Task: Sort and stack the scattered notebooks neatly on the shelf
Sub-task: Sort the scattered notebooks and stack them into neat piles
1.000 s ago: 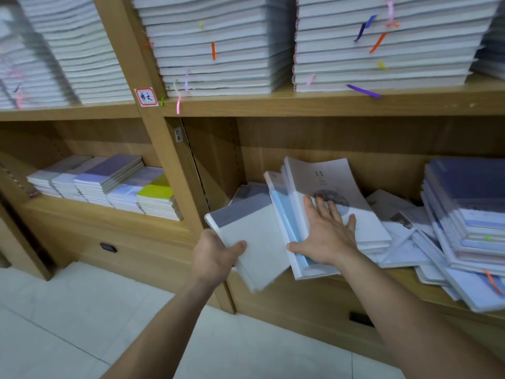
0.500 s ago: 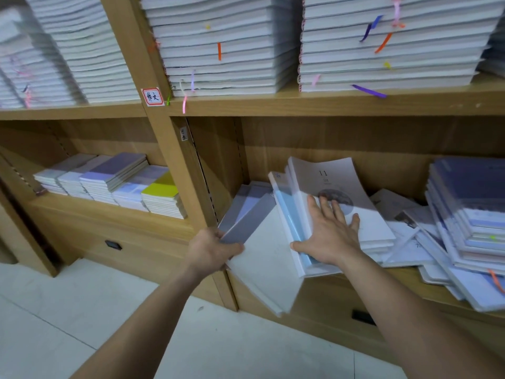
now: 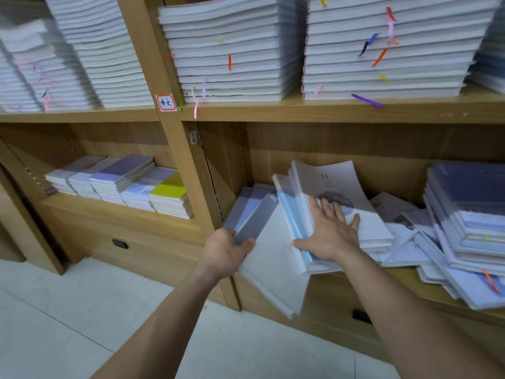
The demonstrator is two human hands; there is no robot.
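My left hand grips the near left corner of a grey-and-white notebook that tilts down over the lower shelf's front edge. Beside it, my right hand lies flat with spread fingers on a leaning pile of notebooks; the top one is white with "11" printed on it, and a light blue one sits beneath. Behind the held notebook, two grey-purple notebooks lie in the compartment's left corner.
Loose notebooks sprawl to the right of the pile, next to a slumped purple stack overhanging the edge. Tall white stacks fill the upper shelf. The left compartment holds short neat stacks. A wooden upright divides the compartments.
The notebook in my left hand has swung from lying flat to hanging steeply over the shelf edge, closer to the pile. My right hand stays pressed on the pile.
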